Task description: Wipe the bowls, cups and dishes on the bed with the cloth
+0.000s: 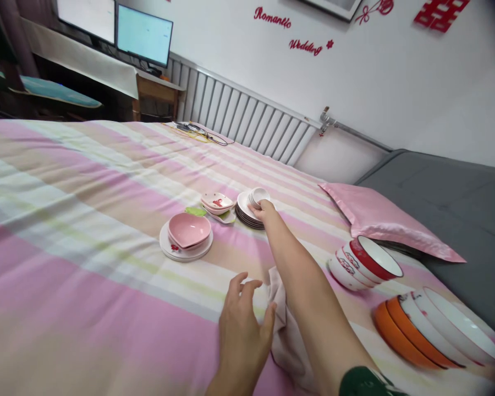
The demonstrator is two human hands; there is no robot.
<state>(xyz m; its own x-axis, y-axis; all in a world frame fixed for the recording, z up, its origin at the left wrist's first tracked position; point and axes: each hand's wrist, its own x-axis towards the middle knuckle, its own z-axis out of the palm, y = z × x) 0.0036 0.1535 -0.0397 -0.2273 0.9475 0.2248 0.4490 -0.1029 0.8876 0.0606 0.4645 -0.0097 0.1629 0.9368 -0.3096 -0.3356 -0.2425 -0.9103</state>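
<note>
My right hand (264, 210) is stretched forward, its fingers closed at the edge of a small stack of white dishes (259, 194). These sit over a pile of plates with dark rims (247, 220), partly hidden by the hand. Nearer to me, my left hand (247, 324) hovers over the bed with fingers spread and nothing in it. A crumpled pale cloth (286, 346) lies between it and my right forearm. Left of the plates are patterned dishes (218, 201) and a pink heart-shaped bowl (190, 228) on white plates (165, 245).
Stacked red and white bowls (363, 264) stand at right, with larger orange and white bowls (408, 335) closer. A pink pillow (388, 220) leans near the grey headboard (437, 192). Cables (198, 132) lie by the metal rail (247, 110); monitors (144, 36) stand beyond.
</note>
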